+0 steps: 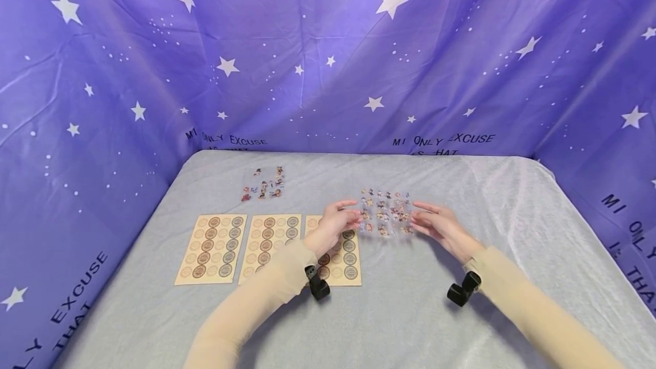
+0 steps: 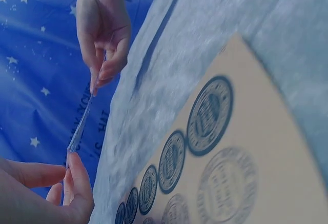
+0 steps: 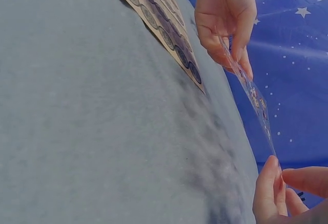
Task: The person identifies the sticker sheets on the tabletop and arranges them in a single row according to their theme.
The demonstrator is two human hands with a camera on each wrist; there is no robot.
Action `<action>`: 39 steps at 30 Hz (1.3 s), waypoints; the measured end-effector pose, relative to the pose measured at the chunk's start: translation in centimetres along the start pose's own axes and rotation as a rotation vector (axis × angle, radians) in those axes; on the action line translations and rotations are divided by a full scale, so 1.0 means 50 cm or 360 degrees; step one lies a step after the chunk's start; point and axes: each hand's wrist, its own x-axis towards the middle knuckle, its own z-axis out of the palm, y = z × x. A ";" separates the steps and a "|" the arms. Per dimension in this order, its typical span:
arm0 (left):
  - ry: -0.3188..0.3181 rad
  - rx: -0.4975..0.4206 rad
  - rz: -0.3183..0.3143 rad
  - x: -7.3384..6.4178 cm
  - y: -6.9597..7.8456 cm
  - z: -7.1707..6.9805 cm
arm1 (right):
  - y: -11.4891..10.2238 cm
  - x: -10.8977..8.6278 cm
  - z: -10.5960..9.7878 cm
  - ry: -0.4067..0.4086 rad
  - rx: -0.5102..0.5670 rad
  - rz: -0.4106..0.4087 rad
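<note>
A clear sticker sheet point(image 1: 386, 213) printed with rows of small colourful figures is held up above the table between both hands. My left hand point(image 1: 332, 226) pinches its left edge between thumb and fingers. On the opposite edge, my right hand point(image 1: 442, 226) pinches it the same way. Seen nearly edge-on in the right wrist view, the clear sheet point(image 3: 256, 103) bends slightly. The left wrist view also shows the sheet point(image 2: 82, 126) as a thin strip stretched between the fingertips of the two hands. Below the left forearm lies a tan sheet of round stickers point(image 1: 352, 275), partly hidden.
Two more tan sheets with round printed stickers lie in a row to the left, one farthest left point(image 1: 205, 249) and one in the middle point(image 1: 271, 229). Behind them rests another clear sticker sheet point(image 1: 263, 185) with fewer figures. Grey cloth covers the table point(image 1: 400, 312); starry purple curtains point(image 1: 318, 33) surround it.
</note>
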 end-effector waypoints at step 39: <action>-0.0095 0.0033 0.0049 -0.068 -0.074 0.023 | 0.049 -0.057 -0.037 -0.0088 -0.0150 0.0013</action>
